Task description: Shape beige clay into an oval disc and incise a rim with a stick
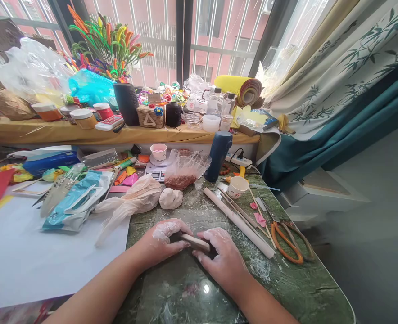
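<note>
The green stone table [287, 288] carries everything, and both hands rest on it near its front edge. Left of the left hand [163, 240] lies a large white paper sheet [23, 256]. A crumpled white plastic bag [134, 200] sprawls just beyond that hand; what it holds cannot be seen. Further out, straight ahead of both hands, a clear plastic bag [185, 173] sags open with a reddish-brown mass in its bottom. Beside it, beyond the right hand [224, 258], stands a capped dark blue bottle [218, 155] whose contents are hidden. A long pale rolling pin [237, 220] runs aslant just right of the right hand, with orange-handled scissors [287, 240] further right. A white dough lump [171, 198] sits ahead of the left hand, near the white bag. A paper cup [237, 186] stands upright beyond the rolling pin, and its fill cannot be told.

The flat wooden block [195, 242] lies between the hands. The left hand's floury fingers curl closed over its left end, and the right hand clasps its right end.
</note>
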Available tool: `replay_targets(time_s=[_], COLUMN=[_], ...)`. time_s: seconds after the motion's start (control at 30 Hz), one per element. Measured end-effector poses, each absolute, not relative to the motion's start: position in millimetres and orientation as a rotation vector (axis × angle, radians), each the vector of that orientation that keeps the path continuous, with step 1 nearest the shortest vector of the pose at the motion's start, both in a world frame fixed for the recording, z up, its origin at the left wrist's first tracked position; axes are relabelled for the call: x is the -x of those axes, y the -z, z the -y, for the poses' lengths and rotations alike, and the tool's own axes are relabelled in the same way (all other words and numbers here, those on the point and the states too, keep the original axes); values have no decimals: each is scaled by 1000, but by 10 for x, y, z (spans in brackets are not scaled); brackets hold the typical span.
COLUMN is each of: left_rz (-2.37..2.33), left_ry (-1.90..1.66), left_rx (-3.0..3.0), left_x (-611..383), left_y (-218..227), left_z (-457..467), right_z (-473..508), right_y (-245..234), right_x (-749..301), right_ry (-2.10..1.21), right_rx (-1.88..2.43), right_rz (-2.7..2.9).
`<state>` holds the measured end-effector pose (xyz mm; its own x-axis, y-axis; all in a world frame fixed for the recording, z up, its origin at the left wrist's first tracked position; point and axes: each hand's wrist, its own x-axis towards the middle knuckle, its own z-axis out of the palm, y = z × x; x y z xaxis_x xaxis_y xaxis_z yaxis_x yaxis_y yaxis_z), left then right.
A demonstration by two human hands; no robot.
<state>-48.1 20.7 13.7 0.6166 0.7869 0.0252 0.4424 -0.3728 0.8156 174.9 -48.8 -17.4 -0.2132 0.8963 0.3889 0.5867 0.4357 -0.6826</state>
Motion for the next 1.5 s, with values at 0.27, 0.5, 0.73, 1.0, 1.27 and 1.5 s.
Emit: replay_targets(time_s=[0.27,0.5,0.73,1.0,1.27,1.5], left_rz=[-996,-969,-956,-914,-1018,-1108], left_ry=[-558,-562,-561,-615,-837,-979], left_rx=[-2033,-1973,-1965,-1795,-1449,-1288], left_x=[494,499,499,462,460,470], left_y=[-132,-177,-215,-184,-14,35], left_z=[-203,-186,-184,-112,-213,-288], right_z=[463,454,486,552,535,380], right_y=[209,189,106,81,-85,-290], right_x=[-1743,-1761,-1787,-1731,-1585,-1725], right_ry=[-507,-449,-599,-1111,-1623,-1469], right_rx=[1305,1255,1160,1226,772,861], right_rz=[1899,1965,1867,1147,315,453])
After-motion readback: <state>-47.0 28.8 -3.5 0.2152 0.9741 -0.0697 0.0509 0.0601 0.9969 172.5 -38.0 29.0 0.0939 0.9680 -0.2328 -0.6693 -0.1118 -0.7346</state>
